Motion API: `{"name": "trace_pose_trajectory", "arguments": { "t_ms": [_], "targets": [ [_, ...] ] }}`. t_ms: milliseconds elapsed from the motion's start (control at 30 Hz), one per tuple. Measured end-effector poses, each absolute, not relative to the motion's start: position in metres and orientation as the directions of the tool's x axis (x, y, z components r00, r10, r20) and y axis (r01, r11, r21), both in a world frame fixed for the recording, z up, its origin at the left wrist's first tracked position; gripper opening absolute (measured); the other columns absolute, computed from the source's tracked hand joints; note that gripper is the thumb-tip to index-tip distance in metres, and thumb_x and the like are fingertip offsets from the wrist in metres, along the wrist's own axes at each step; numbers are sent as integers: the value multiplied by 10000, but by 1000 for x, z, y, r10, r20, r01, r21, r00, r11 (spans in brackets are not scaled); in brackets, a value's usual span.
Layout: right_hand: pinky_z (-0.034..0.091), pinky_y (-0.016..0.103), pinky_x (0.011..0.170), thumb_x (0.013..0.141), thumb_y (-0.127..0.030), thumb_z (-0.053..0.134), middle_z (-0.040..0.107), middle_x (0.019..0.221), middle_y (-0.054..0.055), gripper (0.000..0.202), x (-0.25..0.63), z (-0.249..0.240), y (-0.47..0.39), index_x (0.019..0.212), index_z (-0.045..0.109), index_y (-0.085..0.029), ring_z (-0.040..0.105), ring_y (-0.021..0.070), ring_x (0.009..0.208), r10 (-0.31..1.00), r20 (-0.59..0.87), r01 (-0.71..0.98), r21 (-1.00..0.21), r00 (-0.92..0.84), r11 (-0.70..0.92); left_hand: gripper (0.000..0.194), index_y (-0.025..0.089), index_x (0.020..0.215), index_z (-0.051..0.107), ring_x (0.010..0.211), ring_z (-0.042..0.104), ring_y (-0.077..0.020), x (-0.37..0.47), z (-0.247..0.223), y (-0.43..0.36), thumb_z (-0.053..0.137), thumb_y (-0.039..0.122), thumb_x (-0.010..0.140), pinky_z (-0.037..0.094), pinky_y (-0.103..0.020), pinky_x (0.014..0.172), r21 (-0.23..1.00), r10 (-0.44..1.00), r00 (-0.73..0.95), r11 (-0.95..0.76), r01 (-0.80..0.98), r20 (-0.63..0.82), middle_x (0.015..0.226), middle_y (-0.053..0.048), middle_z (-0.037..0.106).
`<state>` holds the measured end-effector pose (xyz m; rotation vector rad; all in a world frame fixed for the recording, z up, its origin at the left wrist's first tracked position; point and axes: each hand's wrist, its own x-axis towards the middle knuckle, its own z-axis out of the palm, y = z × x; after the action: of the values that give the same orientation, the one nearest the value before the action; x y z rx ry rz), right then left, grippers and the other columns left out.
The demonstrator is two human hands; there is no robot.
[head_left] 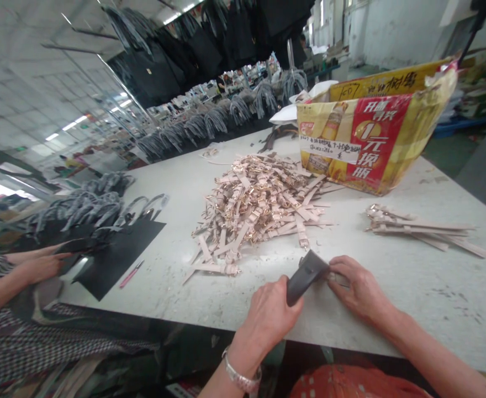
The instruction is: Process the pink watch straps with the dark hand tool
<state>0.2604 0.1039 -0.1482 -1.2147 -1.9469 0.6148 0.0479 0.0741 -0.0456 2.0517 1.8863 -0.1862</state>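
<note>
My left hand (pixel 273 309) is closed around a dark grey, stapler-like hand tool (pixel 307 275), whose wide end points up and to the right. Close beside that end, my right hand (pixel 359 287) pinches a small pale strap piece (pixel 341 279) between thumb and fingers; most of it is hidden. Whether the tool touches the piece I cannot tell. Just beyond both hands lies a large heap of pale pink straps (pixel 255 204) with gold-coloured buckles. A smaller bunch of similar straps (pixel 421 228) rests farther right on the table.
A yellow and red cardboard box (pixel 387 146) stands on the white table (pixel 226 301) behind the heap. At left, another person's hands (pixel 40 268) work over a black sheet (pixel 121 260), near a pink pen-like tool (pixel 131 274). Bundles of grey wrapped handles (pixel 85 204) lie beyond.
</note>
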Motion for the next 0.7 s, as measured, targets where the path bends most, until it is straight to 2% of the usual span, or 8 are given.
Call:
{"name": "trace_pose_trajectory", "arguments": {
  "t_ms": [267, 467, 700],
  "targets": [
    [510, 404, 862, 835, -221, 552, 599, 1053, 127, 186, 260, -156, 103, 970, 664, -158, 596, 260, 979, 908, 346, 585, -696, -237, 417, 298, 188, 983, 593, 833, 657, -222, 23, -37, 67, 501, 437, 847, 425, -264, 660, 209, 939, 6, 70, 975, -343, 883, -80, 697],
    [507, 400, 866, 839, -229, 557, 601, 1062, 128, 187, 260, -153, 101, 975, 666, -162, 590, 262, 992, 912, 334, 584, -701, -238, 409, 280, 202, 954, 593, 818, 657, -241, 30, -43, 53, 504, 444, 846, 427, -284, 658, 209, 934, 68, 8, 978, -352, 834, -71, 694],
    [500, 380, 850, 832, -199, 547, 603, 1023, 96, 156, 262, -152, 104, 948, 652, -194, 585, 243, 970, 906, 329, 536, -731, -266, 423, 301, 202, 947, 606, 817, 654, -232, 53, -48, 77, 503, 466, 844, 425, -279, 663, 214, 952, 76, -12, 977, -297, 861, -76, 697]
  ]
}}
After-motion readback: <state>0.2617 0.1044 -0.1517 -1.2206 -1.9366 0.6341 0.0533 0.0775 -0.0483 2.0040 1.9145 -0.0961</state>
